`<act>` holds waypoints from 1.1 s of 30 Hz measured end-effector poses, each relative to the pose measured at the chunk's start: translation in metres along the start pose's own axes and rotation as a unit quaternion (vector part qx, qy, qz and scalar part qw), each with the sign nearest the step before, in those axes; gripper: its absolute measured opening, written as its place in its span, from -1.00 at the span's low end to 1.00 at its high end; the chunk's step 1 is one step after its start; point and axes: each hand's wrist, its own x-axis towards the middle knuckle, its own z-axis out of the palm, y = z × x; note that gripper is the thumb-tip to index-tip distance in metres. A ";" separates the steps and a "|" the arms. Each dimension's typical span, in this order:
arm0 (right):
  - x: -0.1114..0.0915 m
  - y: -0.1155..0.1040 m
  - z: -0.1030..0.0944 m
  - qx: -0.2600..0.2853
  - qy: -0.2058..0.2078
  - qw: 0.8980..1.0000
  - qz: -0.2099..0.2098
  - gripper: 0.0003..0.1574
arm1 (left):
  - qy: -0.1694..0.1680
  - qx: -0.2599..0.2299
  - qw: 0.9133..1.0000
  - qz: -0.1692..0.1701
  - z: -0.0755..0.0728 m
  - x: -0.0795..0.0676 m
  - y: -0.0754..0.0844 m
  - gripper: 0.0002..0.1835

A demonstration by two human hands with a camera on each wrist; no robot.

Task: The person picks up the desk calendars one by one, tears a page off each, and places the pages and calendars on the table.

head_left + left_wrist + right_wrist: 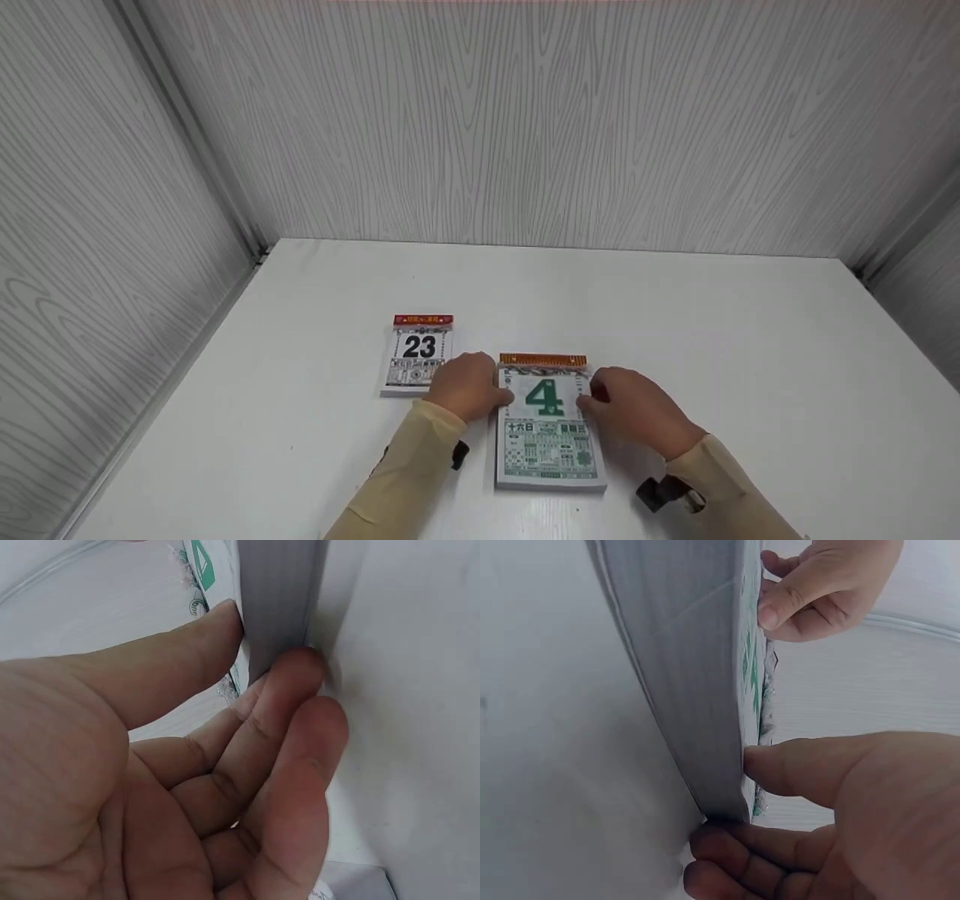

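A thick tear-off calendar (551, 450) with a green 4 and an orange-gold header strip lies face up on the white table. My left hand (465, 386) holds its left side near the top, thumb on the front page and fingertips at the lower edge of the page block (277, 592). From the opposite side, my right hand (637, 409) grips it likewise; in the right wrist view the thumb (769, 767) presses the front edge, with curled fingers low by the table. A smaller calendar (420, 360) showing a black 23 lies behind my left hand, which partly hides it.
The white table (712, 322) runs back to a grey wood-grain panel (480, 127). Similar panels stand at the left (90, 225) and right (926, 277). Small black pieces (660, 493) sit at both wrists.
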 end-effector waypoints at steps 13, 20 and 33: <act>0.006 0.004 -0.001 0.110 -0.028 0.993 0.041 -0.70 | 0.002 0.012 1.000 0.003 -0.002 -0.002 0.002 -0.75; 0.004 0.003 -0.001 0.130 -0.014 0.991 0.035 -0.70 | -0.003 0.015 1.000 -0.002 -0.002 -0.004 0.003 -0.72; 0.002 0.003 -0.006 0.129 0.047 0.990 -0.025 -0.73 | 0.031 0.019 0.999 0.008 0.000 0.000 0.007 -0.78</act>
